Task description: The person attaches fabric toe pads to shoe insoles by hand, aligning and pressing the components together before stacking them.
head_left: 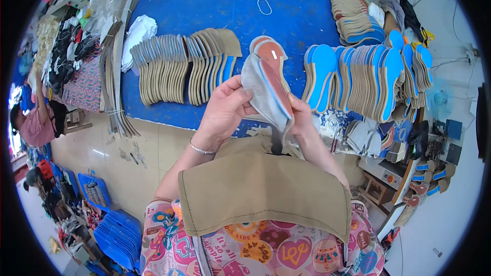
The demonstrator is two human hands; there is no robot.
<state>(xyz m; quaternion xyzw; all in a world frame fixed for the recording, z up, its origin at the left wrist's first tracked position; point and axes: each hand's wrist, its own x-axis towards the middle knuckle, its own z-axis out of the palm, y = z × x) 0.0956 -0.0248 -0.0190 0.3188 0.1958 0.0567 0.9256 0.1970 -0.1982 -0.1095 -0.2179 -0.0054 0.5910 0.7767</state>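
My left hand (223,108) pinches the near-left edge of a shoe insole (260,88) between thumb and fingers. The insole has a grey fabric layer, a thin blue layer and a reddish-brown face turned to the right. At its lower right end my right hand (302,116) grips it, with the fingers partly hidden behind. The piece is held up tilted, over the front edge of the blue table (220,5). Just beyond it lies a reddish-brown insole (268,50) with a small white label, partly covered from sight.
Left of my hands stand rows of tan and grey insoles (162,79); at right are blue-faced insoles (319,71), with another pile (353,18) behind. A tan cloth (266,189) covers my front. Blue crates (118,237) stand on the floor. Far left, a person (38,128) works.
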